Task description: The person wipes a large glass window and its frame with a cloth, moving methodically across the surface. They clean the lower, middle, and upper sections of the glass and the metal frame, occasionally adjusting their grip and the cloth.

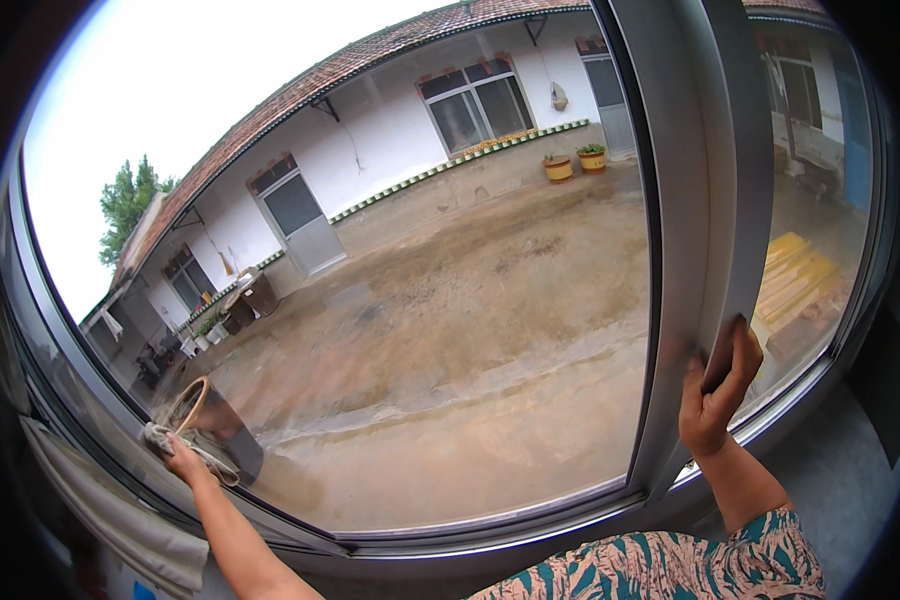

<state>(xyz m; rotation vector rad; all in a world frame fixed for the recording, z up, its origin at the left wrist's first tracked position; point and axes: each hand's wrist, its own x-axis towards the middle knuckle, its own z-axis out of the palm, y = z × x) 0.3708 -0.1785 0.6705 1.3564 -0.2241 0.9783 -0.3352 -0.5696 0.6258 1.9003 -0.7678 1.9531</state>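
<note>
A crumpled grey cloth (157, 435) is bunched in my left hand (187, 459). The cloth lies at the lower left of a large window pane, beside its metal side frame (82, 360); part of it hangs below my fingers. With thumb and fingers on either side, my right hand (712, 420) grips the edge of the upright metal window stile (694, 225). The sash appears to stand over the silvery bottom track (495, 543). The palm side of my left hand is hidden.
A beige curtain or cloth (120, 510) hangs at the lower left. Beyond the glass lie a wet courtyard (450, 352), a dark bin-like container with a tan rim (232, 427), and potted plants (559, 169) by a white house. Yellow stacked material (795, 270) shows at right.
</note>
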